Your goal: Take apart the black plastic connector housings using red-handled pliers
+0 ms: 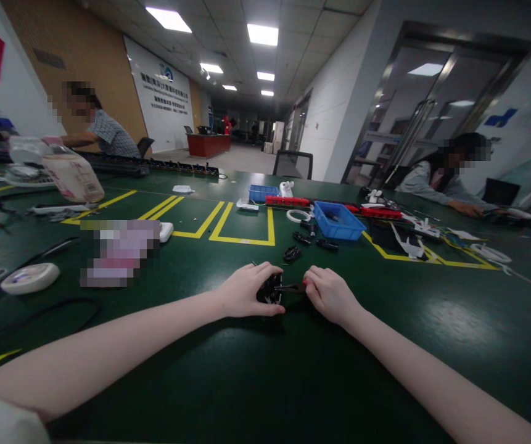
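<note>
Left hand: the left hand [245, 290] is lying on the green table [265, 382] close in front of the person, curling shut around a black part [269, 290] – fingers over the top, thumb pressing along its underside.
Black part: it is sitting on the table between the two hands, mostly covered by the left fingers; its shape is too small to tell.
Right hand: the right hand [330, 296] is resting just beside it with fingers folded in, pinching a thin dark tool [292, 287] whose tip is pointing at the black part and appears to be touching it.
Left edge: a white disc [30, 277] and a black cable [38, 314] are lying well apart from the hands.
Loose pieces: three small black pieces [292, 253] are lying just beyond the hands, near a yellow floor-tape line [242, 238].
Blue bin: a blue bin [338, 221] is standing behind those pieces, with a white tape ring [298, 215] just to its left and a red strip [287, 201] further back.
Co-workers: one person [105, 134] is sitting at the far left of the table and another person [434, 179] at the far right – each is working with their own hands, well apart from the near pair.
</note>
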`<state>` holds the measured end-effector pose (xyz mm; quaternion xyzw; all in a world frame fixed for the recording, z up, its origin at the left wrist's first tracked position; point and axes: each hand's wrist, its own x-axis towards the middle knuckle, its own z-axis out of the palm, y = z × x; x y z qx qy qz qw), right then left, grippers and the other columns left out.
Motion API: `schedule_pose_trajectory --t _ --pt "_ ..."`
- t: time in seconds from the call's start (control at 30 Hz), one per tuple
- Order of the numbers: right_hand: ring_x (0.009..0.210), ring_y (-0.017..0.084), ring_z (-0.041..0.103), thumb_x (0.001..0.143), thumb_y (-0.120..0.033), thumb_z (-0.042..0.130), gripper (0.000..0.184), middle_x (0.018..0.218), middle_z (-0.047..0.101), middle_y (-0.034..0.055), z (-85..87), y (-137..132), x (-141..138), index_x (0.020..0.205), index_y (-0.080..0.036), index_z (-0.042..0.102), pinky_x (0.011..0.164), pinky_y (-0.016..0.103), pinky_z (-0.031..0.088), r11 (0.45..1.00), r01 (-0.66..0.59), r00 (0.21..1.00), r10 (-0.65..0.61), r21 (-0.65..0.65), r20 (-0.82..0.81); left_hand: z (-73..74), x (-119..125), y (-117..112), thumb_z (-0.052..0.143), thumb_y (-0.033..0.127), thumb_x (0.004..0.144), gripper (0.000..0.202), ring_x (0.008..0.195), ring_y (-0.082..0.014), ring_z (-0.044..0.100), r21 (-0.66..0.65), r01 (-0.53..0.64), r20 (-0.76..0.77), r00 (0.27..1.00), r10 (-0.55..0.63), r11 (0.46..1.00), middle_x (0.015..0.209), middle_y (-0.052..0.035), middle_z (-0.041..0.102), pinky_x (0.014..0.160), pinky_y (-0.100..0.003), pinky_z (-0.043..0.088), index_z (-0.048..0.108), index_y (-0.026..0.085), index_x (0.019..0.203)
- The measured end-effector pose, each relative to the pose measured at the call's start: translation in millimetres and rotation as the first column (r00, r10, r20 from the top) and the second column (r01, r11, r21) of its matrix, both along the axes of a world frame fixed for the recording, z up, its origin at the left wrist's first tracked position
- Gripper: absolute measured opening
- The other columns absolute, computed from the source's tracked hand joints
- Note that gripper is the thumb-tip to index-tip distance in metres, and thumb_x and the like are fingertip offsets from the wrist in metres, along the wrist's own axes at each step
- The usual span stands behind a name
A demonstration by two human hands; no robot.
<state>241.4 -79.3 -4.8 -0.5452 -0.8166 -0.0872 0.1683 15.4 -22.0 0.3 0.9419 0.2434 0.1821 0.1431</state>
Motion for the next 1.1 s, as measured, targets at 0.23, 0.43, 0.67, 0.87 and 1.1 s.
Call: schedule_pose_trajectory --t 0.23,0.43,0.67,0.87,1.1 --pt "0.063 0.014 0.047 0.091 -0.02 0.033 0.027 0.076 0.058 0.0047 0.2 -0.6 -1.2 0.074 -0.018 0.054 0.061 0.028 0.034 1.0 -0.012 1.0 0.012 -0.005 0.006 0.1 0.5 2.1 0.063 0.058 0.076 0.054 0.09 -0.0237 0.059 0.037 -0.013 -0.002 1.0 0.013 0.999 0.1 -0.0068 0.064 0.082 -0.037 0.043 0.056 0.015 0.108" --pt "0.063 0.014 0.047 0.091 -0.02 0.033 0.027 0.076 0.058 0.0048 0.0 -0.4 -0.6 0.074 -0.017 0.054 0.061 0.028 0.034 1.0 -0.012 1.0 0.012 -0.002 0.011 -1.2 0.7 1.9 0.064 0.06 0.073 0.058 0.089 -0.0242 0.057 0.095 -0.016 0.019 1.0 0.014 0.995 0.098 -0.0068 0.063 0.079 -0.036 0.042 0.056 0.015 0.107" --pt "0.063 0.014 0.047 0.091 -0.019 0.034 0.027 0.075 0.057 0.0047 -0.4 0.2 0.2 0.073 -0.017 0.054 0.061 0.028 0.034 1.0 -0.005 1.0 0.005 0.006 0.012 -4.7 0.6 2.4 0.067 0.057 0.071 0.065 0.091 -0.0244 0.054 0.125 -0.005 0.062 0.998 -0.003 0.992 0.101 -0.0073 0.06 0.08 -0.036 0.042 0.051 0.014 0.117" --pt "0.062 0.014 0.046 0.091 -0.02 0.033 0.028 0.075 0.058 0.0047 -0.3 0.2 -0.2 0.073 -0.017 0.054 0.06 0.028 0.033 1.0 -0.007 1.0 0.007 0.01 0.011 -0.2 -0.8 0.4 0.067 0.048 0.075 0.062 0.096 -0.0242 0.054 0.087 0.043 0.049 0.998 -0.048 0.995 0.108 -0.0082 0.06 0.084 -0.037 0.043 0.048 0.013 0.123" --pt "0.063 0.014 0.047 0.091 -0.02 0.033 0.028 0.076 0.058 0.005 0.5 -0.2 -0.4 0.073 -0.017 0.054 0.06 0.028 0.034 1.0 -0.01 1.0 0.009 0.015 0.017 1.5 -1.0 -0.1 0.068 0.042 0.075 0.062 0.101 -0.0247 0.053 0.039 0.086 0.074 0.993 -0.088 0.996 0.112 -0.0096 0.058 0.09 -0.037 0.043 0.046 0.014 0.126"
